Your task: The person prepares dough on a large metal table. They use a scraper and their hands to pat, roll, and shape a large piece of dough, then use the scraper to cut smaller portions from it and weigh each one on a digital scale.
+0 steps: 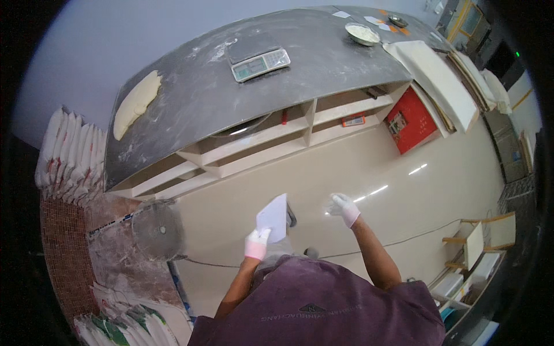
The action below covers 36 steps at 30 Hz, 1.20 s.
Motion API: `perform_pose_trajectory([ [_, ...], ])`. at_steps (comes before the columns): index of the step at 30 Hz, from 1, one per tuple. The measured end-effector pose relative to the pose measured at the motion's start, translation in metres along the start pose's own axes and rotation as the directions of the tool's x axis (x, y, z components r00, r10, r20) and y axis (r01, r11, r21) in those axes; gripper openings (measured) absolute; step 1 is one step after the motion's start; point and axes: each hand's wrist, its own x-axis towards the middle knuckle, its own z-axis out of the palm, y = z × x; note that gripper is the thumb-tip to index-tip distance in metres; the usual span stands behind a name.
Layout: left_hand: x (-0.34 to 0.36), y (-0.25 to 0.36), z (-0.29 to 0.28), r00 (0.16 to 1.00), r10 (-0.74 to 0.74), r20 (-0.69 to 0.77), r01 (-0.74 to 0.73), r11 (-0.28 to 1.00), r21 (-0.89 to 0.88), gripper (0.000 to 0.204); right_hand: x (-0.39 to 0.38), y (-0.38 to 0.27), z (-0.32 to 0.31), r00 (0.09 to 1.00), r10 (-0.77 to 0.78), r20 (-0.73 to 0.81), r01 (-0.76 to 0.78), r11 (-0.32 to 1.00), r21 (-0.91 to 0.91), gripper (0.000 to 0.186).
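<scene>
Both of my hands wear white gloves with pink cuffs and are held over the floor, in front of the long counter. My left hand (255, 244) grips the lower corner of a flat white sheet (273, 218), thumb on top; whether it is paper or stiff plastic I cannot make out. My right hand (344, 209) is raised apart from it, its fingers loosely bent and slightly apart, with nothing visible in them. On the grey counter (196, 86) lie a long pale slab of dough (137, 105) at the left and a digital scale (259, 64) farther along.
A bowl of white flour (362, 34) and a small metal bowl (397, 21) stand at the counter's far right. Stacked white sacks (70, 153) flank its left end. A round transparent lid-like object (157, 229) is at left. A cable (398, 238) crosses the floor toward a wooden chair (470, 245).
</scene>
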Motion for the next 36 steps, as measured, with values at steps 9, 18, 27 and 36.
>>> perform_pose_trajectory([
  [9, 0.166, 0.075, -0.007, 0.991, -0.137, -0.011, 0.129, 0.959, -0.253, 0.030, 0.113, -0.112, -0.059, 0.955, -0.047, -0.293, 0.093, 0.985, 0.145, 0.040],
  [18, 0.297, 0.176, -0.053, 0.994, 0.084, -0.067, -0.094, 0.985, -0.147, 0.028, 0.235, -0.234, -0.111, 0.916, -0.148, -0.372, 0.218, 0.964, 0.155, 0.039],
  [27, 0.324, 0.198, -0.041, 0.944, -0.151, -0.295, 0.080, 0.967, -0.240, 0.030, 0.460, -0.395, -0.178, 0.868, -0.259, -0.424, 0.337, 0.934, 0.118, 0.020],
  [36, 0.385, 0.256, -0.013, 0.841, -0.360, -0.405, 0.229, 0.913, -0.336, 0.037, 0.600, -0.521, -0.239, 0.822, -0.127, -0.555, 0.378, 0.851, 0.365, 0.021],
])
